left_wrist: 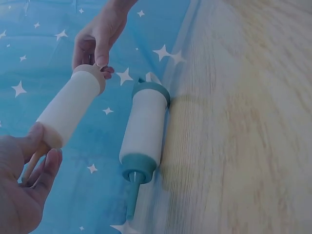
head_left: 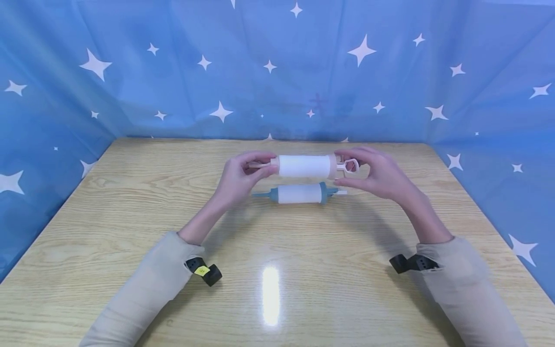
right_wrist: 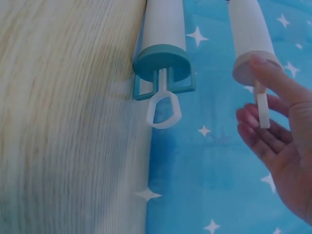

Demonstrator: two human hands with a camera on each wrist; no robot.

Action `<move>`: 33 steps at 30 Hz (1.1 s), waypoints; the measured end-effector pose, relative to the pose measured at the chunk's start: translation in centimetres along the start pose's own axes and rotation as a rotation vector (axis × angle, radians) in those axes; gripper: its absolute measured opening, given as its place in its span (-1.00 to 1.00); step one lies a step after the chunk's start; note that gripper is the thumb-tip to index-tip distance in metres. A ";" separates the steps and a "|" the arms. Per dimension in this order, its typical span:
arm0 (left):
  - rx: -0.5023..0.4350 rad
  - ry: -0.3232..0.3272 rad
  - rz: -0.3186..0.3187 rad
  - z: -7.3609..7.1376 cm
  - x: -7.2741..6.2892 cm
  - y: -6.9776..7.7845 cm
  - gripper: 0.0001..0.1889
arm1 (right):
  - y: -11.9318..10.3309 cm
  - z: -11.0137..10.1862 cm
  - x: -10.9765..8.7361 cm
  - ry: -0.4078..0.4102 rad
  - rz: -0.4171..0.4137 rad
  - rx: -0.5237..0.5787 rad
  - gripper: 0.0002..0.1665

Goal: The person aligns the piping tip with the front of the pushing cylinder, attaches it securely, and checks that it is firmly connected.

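Observation:
A white-barrelled piping syringe with beige end caps [head_left: 304, 166] is held level above the table between both hands. My left hand [head_left: 242, 176] pinches its narrow nozzle end with thumb and fingers. At the other end, my right hand [head_left: 383, 173] grips the beige cap, thumb on the rim, with the looped plunger handle [right_wrist: 263, 111] between thumb and fingers. Just on the near side lies a second piping syringe [head_left: 300, 193] with teal caps. Its teal nozzle [left_wrist: 132, 202] points left, and its white ring handle [right_wrist: 164, 113] sticks out to the right.
The wood-grain table [head_left: 329, 270] reaches back to a blue curtain with white stars [head_left: 243, 72], which also hangs along both sides. Black wrist cameras sit on both sleeves [head_left: 147, 284]. A bright light reflection lies on the table's near part.

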State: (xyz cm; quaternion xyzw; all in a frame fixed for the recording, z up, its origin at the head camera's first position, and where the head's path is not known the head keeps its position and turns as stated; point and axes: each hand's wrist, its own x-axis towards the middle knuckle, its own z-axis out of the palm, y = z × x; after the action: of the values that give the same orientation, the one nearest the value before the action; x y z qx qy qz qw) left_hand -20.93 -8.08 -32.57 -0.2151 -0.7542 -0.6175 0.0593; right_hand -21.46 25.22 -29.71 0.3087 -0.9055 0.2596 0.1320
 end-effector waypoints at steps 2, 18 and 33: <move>0.013 -0.002 -0.011 0.0 0.1 -0.2 -0.67 | 0.3 0.1 0.2 -0.003 0.004 0.000 -0.23; 0.039 0.050 -0.074 0.2 1.7 -1.7 -0.67 | 1.0 0.8 1.9 -0.079 0.121 0.016 -0.19; 0.097 0.057 -0.137 0.4 3.1 -3.7 -0.68 | 3.0 2.0 2.9 -0.162 0.106 0.055 -0.27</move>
State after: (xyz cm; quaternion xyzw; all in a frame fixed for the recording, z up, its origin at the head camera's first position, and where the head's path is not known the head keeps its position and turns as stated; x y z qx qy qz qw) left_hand -25.08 -7.47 -34.91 -0.1422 -0.7941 -0.5890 0.0488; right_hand -25.75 24.72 -31.34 0.2840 -0.9207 0.2653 0.0358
